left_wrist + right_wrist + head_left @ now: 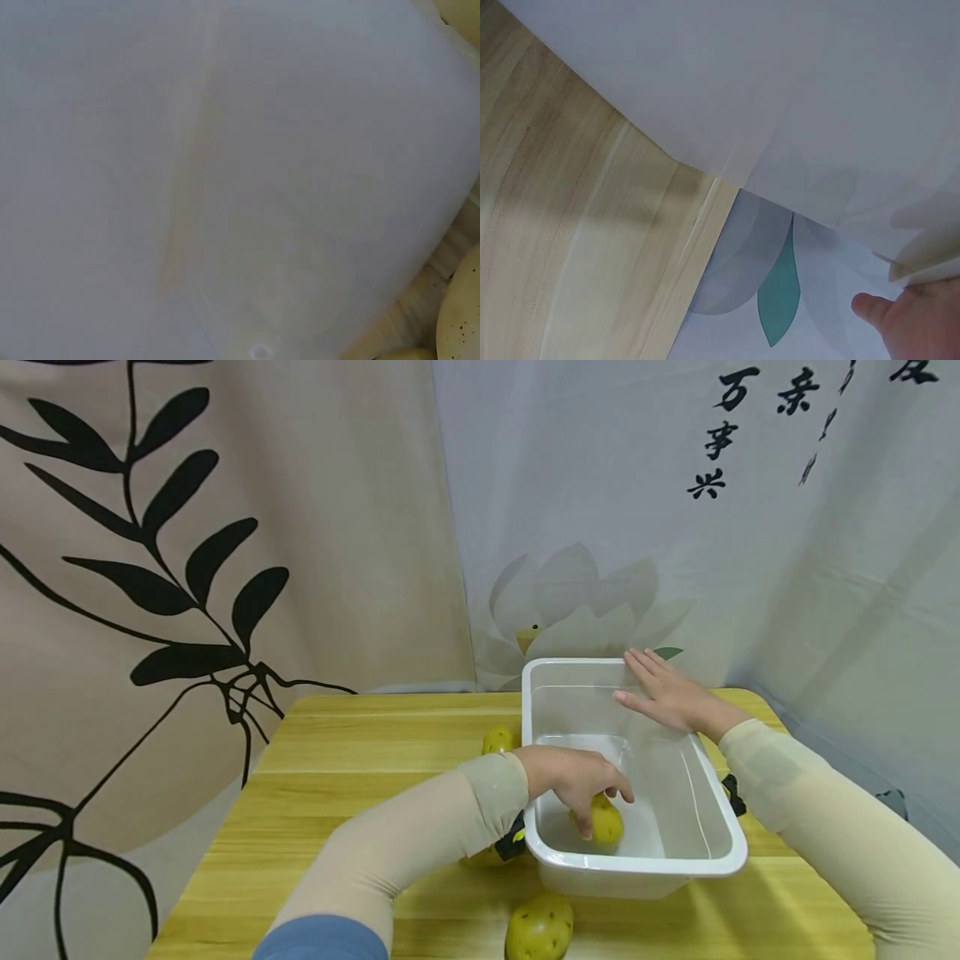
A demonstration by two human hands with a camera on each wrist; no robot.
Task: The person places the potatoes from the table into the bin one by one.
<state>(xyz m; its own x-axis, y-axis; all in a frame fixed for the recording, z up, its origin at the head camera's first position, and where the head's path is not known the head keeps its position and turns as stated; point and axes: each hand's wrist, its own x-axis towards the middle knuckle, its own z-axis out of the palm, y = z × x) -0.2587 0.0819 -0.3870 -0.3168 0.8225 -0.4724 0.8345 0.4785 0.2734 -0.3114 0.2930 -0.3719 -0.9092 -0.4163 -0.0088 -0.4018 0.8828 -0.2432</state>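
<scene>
A white plastic tub [637, 863] stands on the wooden table, its rim facing up. Inside it, near the front left corner, my left hand [576, 775] holds a yellow potato [609, 824], thumb and fingers around it from above. My right hand [671, 695] rests over the rim at the far right corner, fingers stretched out and thumb over the inside. In the right wrist view, part of this hand [922, 319] shows beside the tub's rim. The left wrist view is filled by the tub's outer wall [300, 187]; the held potato is hidden there.
A speckled potato [540, 928] lies on the table [360, 760] in front of the tub. Another potato [497, 741] sits against the tub's left side, and one more [483, 858] is partly hidden under my left forearm. Printed curtains [360, 527] hang behind the table.
</scene>
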